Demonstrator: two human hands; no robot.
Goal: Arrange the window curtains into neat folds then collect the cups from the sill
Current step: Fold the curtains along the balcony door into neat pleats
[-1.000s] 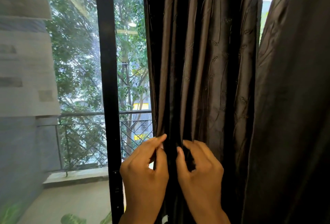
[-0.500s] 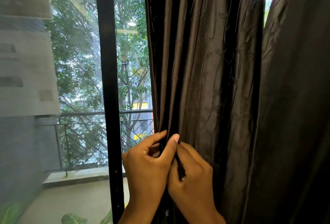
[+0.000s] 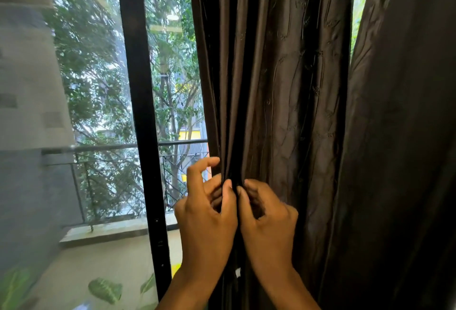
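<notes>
A dark brown embroidered curtain (image 3: 283, 87) hangs in vertical folds to the right of the window glass. My left hand (image 3: 207, 216) pinches the curtain's left edge folds between thumb and fingers, with the index finger raised. Beside it, my right hand (image 3: 267, 221) grips the same gathered folds with curled fingers. The two hands almost touch. A second dark curtain panel (image 3: 399, 137) hangs further right. No cups or sill show in this view.
A black window frame bar (image 3: 143, 124) runs vertically left of the hands. Through the glass I see a balcony railing (image 3: 108, 148), trees and a concrete ledge (image 3: 108, 232). Green leaves (image 3: 104, 290) sit at the bottom left.
My hands came together on the curtain's left folds, overlapped, then drew slightly apart. More pleats are gathered at the edge, and my left index finger has lifted.
</notes>
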